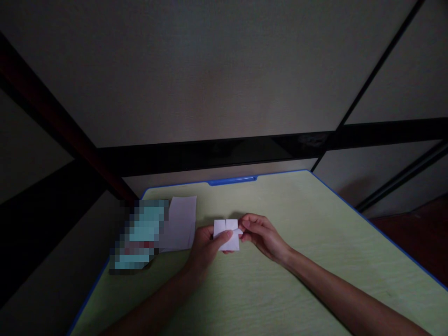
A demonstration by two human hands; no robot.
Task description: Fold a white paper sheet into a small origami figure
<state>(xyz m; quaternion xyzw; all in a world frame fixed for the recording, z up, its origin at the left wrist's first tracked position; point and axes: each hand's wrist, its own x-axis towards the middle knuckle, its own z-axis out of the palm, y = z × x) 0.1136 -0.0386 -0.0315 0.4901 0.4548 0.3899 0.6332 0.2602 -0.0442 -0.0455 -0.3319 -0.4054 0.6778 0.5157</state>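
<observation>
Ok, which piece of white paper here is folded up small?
The square paper in the left hand: it shows fold lines across its face, while the larger paper lies flat on the table, beyond that hand.

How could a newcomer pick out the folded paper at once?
Find the pale, blue-edged table. Near its middle, the left hand holds a small folded paper. Unlike the larger flat sheets to its left, it is squarish and visibly creased.

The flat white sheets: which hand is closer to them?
Left. The left hand is just beside the sheets, holding the folded paper; the right hand is farther right, at that paper's right edge.
</observation>
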